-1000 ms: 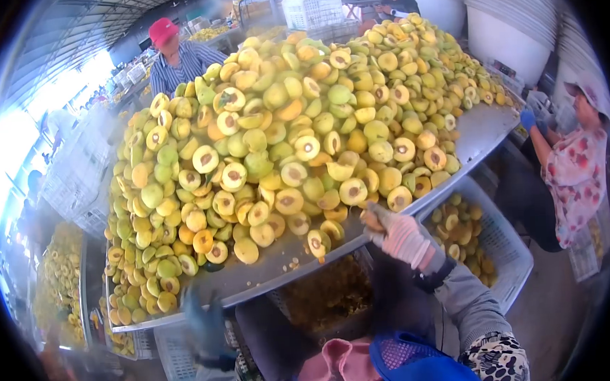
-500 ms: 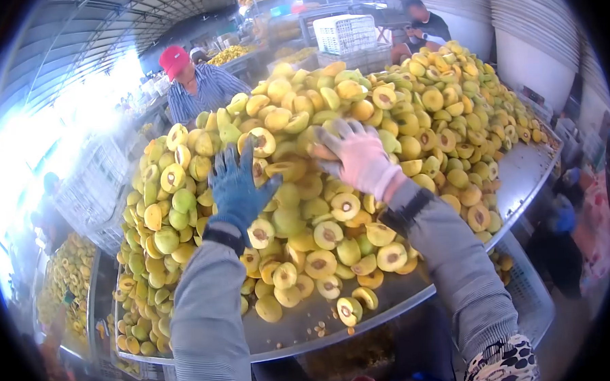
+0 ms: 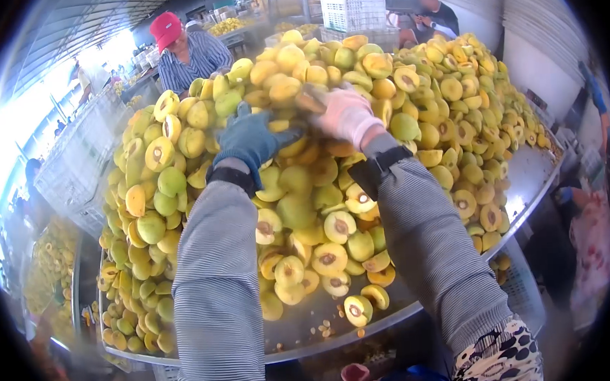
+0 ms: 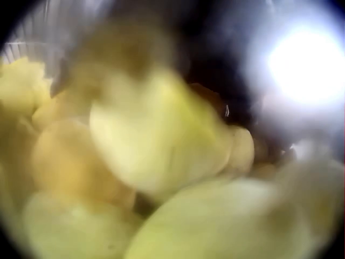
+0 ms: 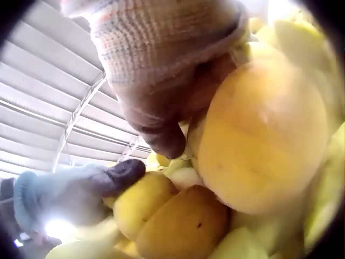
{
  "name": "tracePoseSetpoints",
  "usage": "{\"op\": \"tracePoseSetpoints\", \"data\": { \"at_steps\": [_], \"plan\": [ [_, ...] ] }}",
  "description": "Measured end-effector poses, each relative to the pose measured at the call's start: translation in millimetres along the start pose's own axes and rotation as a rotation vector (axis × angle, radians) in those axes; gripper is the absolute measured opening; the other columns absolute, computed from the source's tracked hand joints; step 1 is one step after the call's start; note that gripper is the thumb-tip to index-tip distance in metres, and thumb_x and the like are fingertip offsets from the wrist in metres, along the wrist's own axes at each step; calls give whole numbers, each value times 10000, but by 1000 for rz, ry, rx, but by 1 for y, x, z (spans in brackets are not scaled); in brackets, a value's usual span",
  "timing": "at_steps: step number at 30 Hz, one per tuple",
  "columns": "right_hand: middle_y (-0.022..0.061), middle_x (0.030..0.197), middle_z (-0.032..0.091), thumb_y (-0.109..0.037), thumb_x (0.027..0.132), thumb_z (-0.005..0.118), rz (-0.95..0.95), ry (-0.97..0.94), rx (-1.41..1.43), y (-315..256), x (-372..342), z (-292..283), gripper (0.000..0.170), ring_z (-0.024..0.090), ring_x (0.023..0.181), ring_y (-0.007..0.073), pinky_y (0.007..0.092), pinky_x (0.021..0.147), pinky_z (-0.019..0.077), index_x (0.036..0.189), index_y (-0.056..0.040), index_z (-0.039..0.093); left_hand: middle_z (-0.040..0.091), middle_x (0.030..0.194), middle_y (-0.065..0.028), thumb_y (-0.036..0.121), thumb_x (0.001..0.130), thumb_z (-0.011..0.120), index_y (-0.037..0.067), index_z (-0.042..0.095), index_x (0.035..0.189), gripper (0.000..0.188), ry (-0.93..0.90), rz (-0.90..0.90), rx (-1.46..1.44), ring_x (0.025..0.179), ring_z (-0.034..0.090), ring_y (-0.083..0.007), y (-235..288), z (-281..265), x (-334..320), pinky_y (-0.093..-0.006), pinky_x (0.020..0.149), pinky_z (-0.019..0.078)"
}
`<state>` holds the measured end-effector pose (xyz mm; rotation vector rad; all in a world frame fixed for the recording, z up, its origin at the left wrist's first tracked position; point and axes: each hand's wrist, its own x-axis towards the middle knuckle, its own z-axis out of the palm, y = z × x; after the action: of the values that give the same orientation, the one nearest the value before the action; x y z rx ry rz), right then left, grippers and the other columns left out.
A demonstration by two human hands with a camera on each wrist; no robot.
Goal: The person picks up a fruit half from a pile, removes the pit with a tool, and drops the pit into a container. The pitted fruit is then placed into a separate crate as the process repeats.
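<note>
A big heap of halved yellow-green stone fruit [image 3: 327,257], many with brown pits showing, covers a metal table. My left hand [image 3: 248,140], in a blue glove, reaches into the upper heap with fingers spread and thumb out. Close to its right is my right hand [image 3: 348,115], in a pale, brown-stained glove, its fingers among the fruit. In the right wrist view a large yellow half [image 5: 264,135] sits beside the right fingers, and the left glove's dark thumb [image 5: 126,171] touches another piece. The left wrist view holds only blurred fruit [image 4: 161,135].
The metal table [image 3: 385,315] has a raised front rim, with loose pits near it. A plastic crate [image 3: 523,283] stands below at the right. Behind the heap are a person in a red cap [image 3: 189,56] and a white crate [image 3: 353,13]; more crates [image 3: 86,173] stack at the left.
A second ago the right hand was at the front rim and the left hung low beside it. Both reached onto the heap, then drew a little closer together among the fruit.
</note>
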<state>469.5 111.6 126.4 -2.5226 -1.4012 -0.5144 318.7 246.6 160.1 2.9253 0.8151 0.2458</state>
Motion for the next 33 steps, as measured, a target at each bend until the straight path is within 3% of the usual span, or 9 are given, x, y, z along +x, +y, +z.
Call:
{"op": "tracePoseSetpoints", "data": {
  "at_steps": [6,9,12,16,22,26,29,32,33],
  "plan": [
    [97,1165,660,-478,843,604,276,-150,199,-32,-61,2,500,581,1134,365,464,938,481,1305,-294,559,197,1609,-169,656,703,719,276,600,1335,747,132,50,-19,1450,258,-397,-18,35,-54,-633,1126,219],
    [116,1156,665,-505,851,586,273,-40,163,-46,-93,1,512,564,1158,378,473,939,478,1325,-315,551,194,1606,-150,600,701,733,271,580,1343,737,184,3,-28,1463,221,-367,-16,51,-94,-676,1119,173],
    [54,1238,644,-537,860,541,300,-183,135,-63,-100,-12,513,582,1165,310,525,913,451,1338,-353,524,346,1502,-164,546,684,777,270,584,1335,733,143,63,144,1394,330,-344,-20,53,-120,-647,1140,169],
    [45,1215,654,-555,869,542,315,-215,312,-81,-121,-11,534,565,1169,324,539,911,439,1367,-368,505,362,1491,-143,574,756,705,287,521,1383,714,56,71,424,1383,329,-339,-20,53,-143,-695,1119,145],
    [12,1294,538,-515,840,611,212,-163,103,-123,-176,8,554,497,1220,276,579,902,421,1369,-386,508,326,1535,-142,597,773,681,283,499,1397,721,-124,-18,186,1417,296,-349,-28,83,-204,-696,1109,177],
    [32,1280,534,-505,822,631,141,-135,136,-137,-202,21,573,486,1201,295,608,918,403,1367,-366,515,425,1475,-106,572,777,669,289,514,1389,692,15,-46,-15,1394,335,-335,-47,114,-253,-649,1105,233],
    [38,1292,536,-522,825,621,83,-186,78,-150,-225,22,556,468,1237,282,607,932,393,1348,-349,546,479,1439,-105,588,768,661,289,517,1388,703,-105,-109,-79,1347,413,-339,-62,122,-273,-576,1090,303],
    [45,1287,536,-532,832,609,13,-266,46,-155,-234,11,546,460,1248,273,628,949,376,1343,-347,552,638,1236,-78,574,727,723,249,574,1348,717,-83,-83,-177,1269,484,-355,-77,137,-301,-495,1001,414],
    [55,1299,532,-533,830,613,4,-269,83,-156,-236,7,535,459,1250,275,655,990,335,1326,-338,569,602,1288,-91,585,739,703,257,562,1355,712,-194,-84,-132,1255,504,-354,-79,136,-307,-492,1017,404]
  ]
}}
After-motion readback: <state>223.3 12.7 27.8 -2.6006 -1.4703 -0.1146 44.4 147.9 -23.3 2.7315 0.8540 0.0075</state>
